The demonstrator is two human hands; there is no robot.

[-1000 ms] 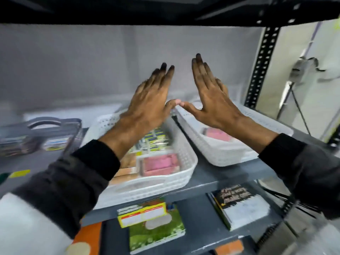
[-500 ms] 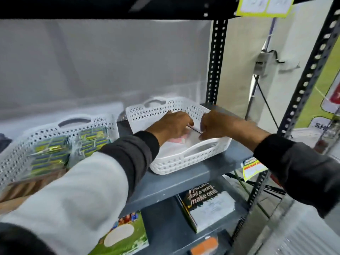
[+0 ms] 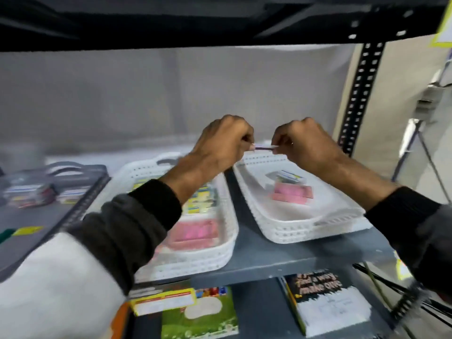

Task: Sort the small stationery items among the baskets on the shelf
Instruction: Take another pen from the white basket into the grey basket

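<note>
- Both hands are raised above the grey shelf (image 3: pixel 281 255), over the gap between the two white baskets.
- The left hand (image 3: pixel 225 140) is curled shut, fingertips pinching one end of a small thin item (image 3: pixel 263 148); blur hides what the item is.
- The right hand (image 3: pixel 303 143) is likewise closed, pinching the item's other end, so it hangs between the two hands, clear of the baskets.
- The left white basket (image 3: pixel 220 250) sits near the shelf's front edge, holding a pink pack (image 3: pixel 193 231) at its front and yellow-and-blue packs (image 3: pixel 200 199) further back.
- The right white basket (image 3: pixel 305 228) lies just beside it, towards the shelf's right end, with pink packs (image 3: pixel 291 193) and a small boxed item (image 3: pixel 289 177) behind them.
- A grey basket (image 3: pixel 73 172) stands at the shelf's left end.
- Books (image 3: pixel 322 302) lie on the lower shelf.
</note>
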